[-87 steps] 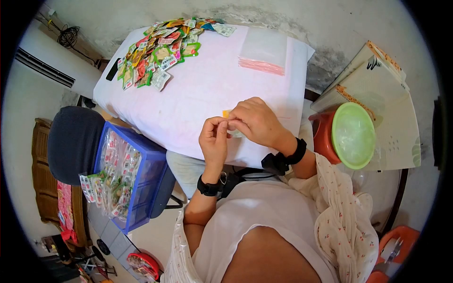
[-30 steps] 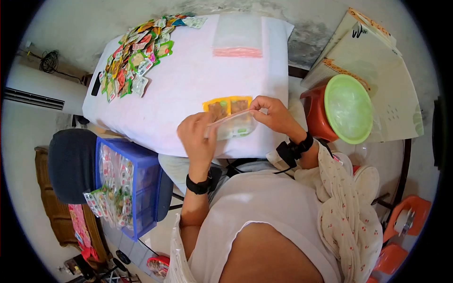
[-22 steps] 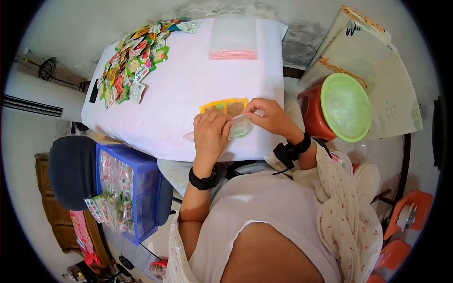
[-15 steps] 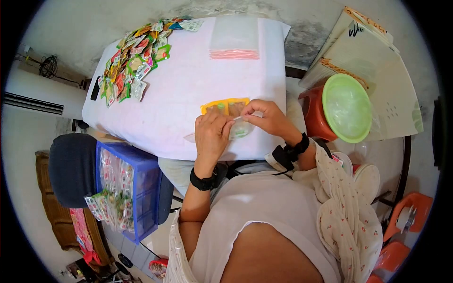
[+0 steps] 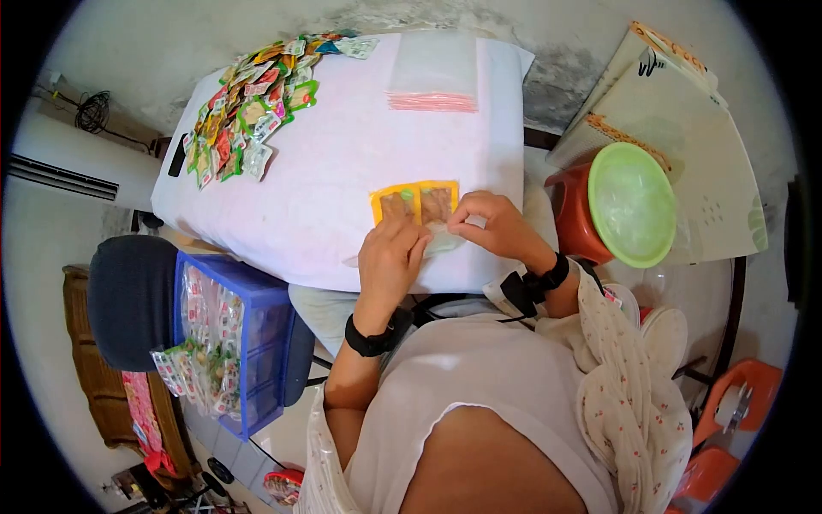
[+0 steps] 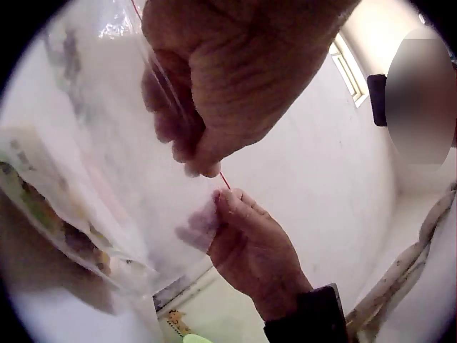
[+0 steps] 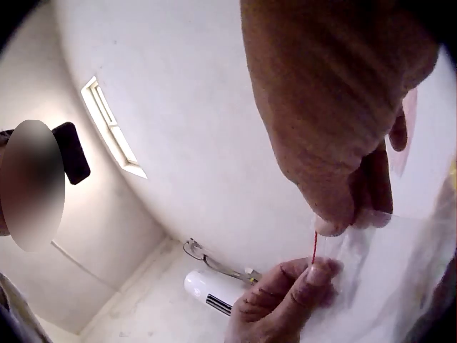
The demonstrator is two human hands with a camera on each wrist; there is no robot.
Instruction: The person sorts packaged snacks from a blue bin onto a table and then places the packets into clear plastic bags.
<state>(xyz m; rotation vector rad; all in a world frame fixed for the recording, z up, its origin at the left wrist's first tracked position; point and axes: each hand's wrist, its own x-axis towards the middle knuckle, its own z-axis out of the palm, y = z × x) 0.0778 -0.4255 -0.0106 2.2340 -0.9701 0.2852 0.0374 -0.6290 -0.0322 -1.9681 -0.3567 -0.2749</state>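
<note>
A clear zip bag (image 5: 441, 242) with a thin red line along its edge lies at the near side of the table. Two yellow-edged food packets (image 5: 438, 204) show side by side at its far part. My left hand (image 5: 390, 261) pinches the bag's edge, its fingers partly over the left packet. Just to the right, my right hand (image 5: 501, 230) pinches the same edge between thumb and forefinger. In the left wrist view, the red strip (image 6: 226, 180) runs between the fingertips of both hands. The right wrist view shows the thumbs close together on the red-lined edge (image 7: 315, 249).
A stack of clear bags (image 5: 435, 64) with pinkish edges lies at the table's back. Colourful packets (image 5: 248, 107) are heaped at back left, beside a dark phone (image 5: 178, 154). A blue crate (image 5: 265, 343) of filled bags stands left; a green basin (image 5: 632, 206) stands right.
The hands, close together over the bag 2.9 seconds ago, are now apart along its edge, and the yellow-edged packets show. Since half a second ago the right hand has slid rightward.
</note>
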